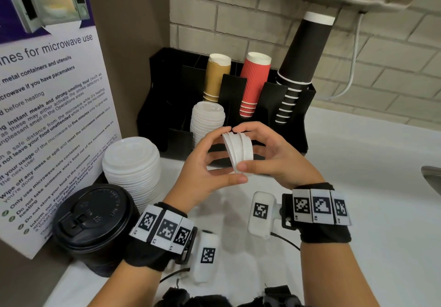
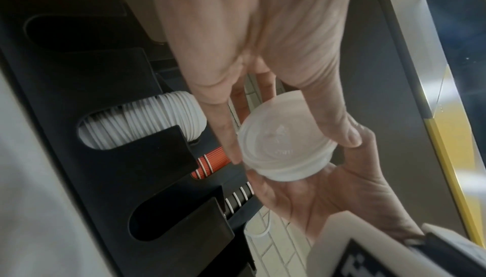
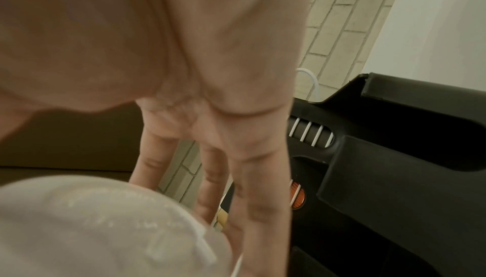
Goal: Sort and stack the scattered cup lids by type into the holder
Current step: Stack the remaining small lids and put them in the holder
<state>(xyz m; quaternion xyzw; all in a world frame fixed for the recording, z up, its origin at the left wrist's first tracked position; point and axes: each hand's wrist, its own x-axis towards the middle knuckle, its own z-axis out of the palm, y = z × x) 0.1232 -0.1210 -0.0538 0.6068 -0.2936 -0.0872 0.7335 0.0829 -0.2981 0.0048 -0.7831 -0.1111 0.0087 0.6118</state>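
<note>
A small stack of white lids is pinched edgewise between fingers of left hand and right hand. Beyond the fingertips, the holder is partly filled (one lid column); larger white and black stacks left on tabletop.

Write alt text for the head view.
Both hands, left hand and right hand, hold a few nested white lids on edge before a black holder of cups. A white lid stack and black lid stack stand at left.
</note>
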